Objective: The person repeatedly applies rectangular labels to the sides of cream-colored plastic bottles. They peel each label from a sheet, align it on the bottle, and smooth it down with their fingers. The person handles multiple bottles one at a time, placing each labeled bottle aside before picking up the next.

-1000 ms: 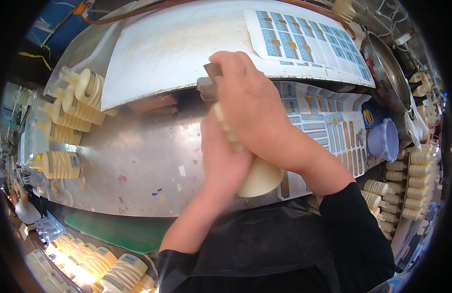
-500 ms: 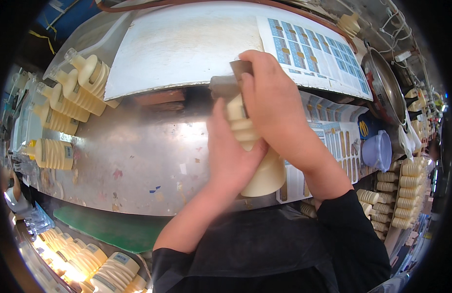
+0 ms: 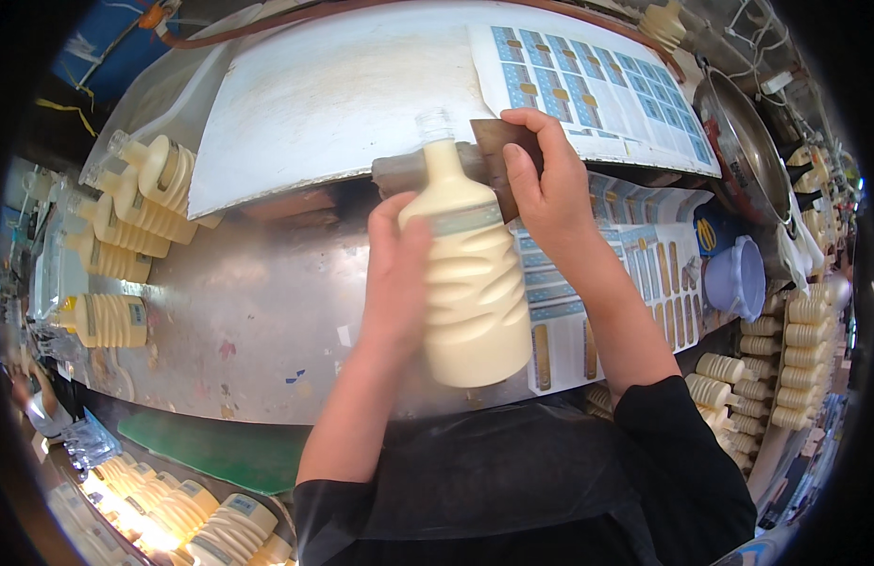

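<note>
A cream bottle (image 3: 475, 316) with a wavy, ridged body and a clear glass neck lies tilted over the metal table in front of me, its neck pointing away. My left hand (image 3: 396, 269) is closed round the bottle's left side, its fingers slightly blurred. A bluish-grey label band (image 3: 463, 220) crosses the shoulder. In my right hand (image 3: 555, 184), a thin dark brown flat scraper (image 3: 498, 160) is pinched between thumb and fingers, close to the right of the bottle's shoulder. Behind the neck a grey block or pad (image 3: 399, 174) shows partly.
A white board (image 3: 333, 94) carries a sheet of blue labels (image 3: 588, 80). More label sheets (image 3: 645, 255) lie right, beside a lilac bucket (image 3: 736, 278) and a large pan (image 3: 747, 151). Cream bottles (image 3: 163, 179) stand at left; others (image 3: 798, 358) are stacked at far right.
The bottle has turned, so its wavy side and label band now show. My right hand with the scraper has moved off the neck to the right; my left hand has shifted left along the bottle.
</note>
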Demonstrator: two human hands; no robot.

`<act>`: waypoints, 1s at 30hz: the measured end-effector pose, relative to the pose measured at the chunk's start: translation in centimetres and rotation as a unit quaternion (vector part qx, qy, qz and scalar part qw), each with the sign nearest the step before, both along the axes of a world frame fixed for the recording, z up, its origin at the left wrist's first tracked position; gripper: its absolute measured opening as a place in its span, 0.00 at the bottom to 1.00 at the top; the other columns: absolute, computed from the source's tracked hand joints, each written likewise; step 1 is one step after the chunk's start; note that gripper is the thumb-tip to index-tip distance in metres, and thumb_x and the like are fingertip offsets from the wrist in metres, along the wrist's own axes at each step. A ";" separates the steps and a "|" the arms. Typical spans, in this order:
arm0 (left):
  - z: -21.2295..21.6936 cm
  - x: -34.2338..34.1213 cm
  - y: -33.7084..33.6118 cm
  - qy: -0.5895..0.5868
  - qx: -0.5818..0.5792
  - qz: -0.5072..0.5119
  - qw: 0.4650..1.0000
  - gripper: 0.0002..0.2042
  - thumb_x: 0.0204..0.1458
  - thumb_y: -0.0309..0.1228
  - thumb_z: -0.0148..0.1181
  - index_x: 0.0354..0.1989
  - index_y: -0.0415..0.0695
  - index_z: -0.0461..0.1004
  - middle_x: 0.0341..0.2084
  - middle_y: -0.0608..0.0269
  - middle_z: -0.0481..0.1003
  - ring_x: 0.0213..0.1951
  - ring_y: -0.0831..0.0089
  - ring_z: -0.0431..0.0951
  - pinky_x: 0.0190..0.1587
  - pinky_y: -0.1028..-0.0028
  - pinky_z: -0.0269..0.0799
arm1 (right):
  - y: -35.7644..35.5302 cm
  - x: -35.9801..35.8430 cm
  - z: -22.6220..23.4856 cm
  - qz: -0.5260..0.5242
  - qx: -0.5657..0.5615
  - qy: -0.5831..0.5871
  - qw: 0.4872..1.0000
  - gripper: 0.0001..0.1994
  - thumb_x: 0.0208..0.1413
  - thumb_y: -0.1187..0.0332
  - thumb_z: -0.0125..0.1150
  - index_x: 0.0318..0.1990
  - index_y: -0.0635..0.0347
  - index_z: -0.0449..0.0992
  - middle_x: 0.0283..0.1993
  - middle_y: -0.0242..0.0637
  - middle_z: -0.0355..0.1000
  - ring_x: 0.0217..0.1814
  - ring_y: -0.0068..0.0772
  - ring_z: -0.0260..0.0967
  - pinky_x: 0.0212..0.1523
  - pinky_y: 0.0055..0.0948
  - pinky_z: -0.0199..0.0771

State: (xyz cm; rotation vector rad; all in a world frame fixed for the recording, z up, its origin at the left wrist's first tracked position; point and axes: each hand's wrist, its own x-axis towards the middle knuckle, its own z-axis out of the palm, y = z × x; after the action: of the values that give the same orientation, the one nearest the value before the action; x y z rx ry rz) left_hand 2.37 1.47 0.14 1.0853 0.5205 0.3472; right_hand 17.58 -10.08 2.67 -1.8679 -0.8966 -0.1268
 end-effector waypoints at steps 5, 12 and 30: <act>-0.4 0.1 -0.4 -0.007 -0.011 0.040 0.999 0.18 0.71 0.39 0.47 0.64 0.47 0.62 0.52 0.58 0.71 0.52 0.73 0.73 0.56 0.71 0.71 | -0.1 0.7 -1.4 -0.013 0.021 -0.009 1.000 0.15 0.64 0.73 0.55 0.57 0.62 0.71 0.52 0.49 0.75 0.53 0.51 0.74 0.54 0.40 0.74; 0.7 0.1 -0.8 -0.011 -0.059 0.080 0.995 0.16 0.73 0.40 0.42 0.62 0.46 0.63 0.49 0.57 0.74 0.49 0.72 0.76 0.53 0.70 0.75 | 0.1 -1.5 2.1 -0.012 0.046 0.066 0.997 0.15 0.63 0.72 0.54 0.56 0.64 0.71 0.53 0.52 0.74 0.55 0.55 0.73 0.57 0.43 0.72; -0.4 -0.3 -1.1 -0.010 0.005 0.057 0.998 0.24 0.73 0.48 0.36 0.65 0.41 0.60 0.58 0.53 0.67 0.60 0.65 0.67 0.65 0.66 0.61 | 5.6 -5.8 4.4 -0.005 -0.155 -0.191 0.969 0.21 0.54 0.76 0.59 0.55 0.67 0.65 0.48 0.57 0.68 0.40 0.59 0.75 0.41 0.46 0.78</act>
State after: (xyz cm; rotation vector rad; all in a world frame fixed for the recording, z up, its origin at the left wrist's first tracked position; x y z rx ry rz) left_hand 2.11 0.34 -0.22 1.0628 0.5637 0.4606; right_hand 11.75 -4.49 7.07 -2.1797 -1.2247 -0.3821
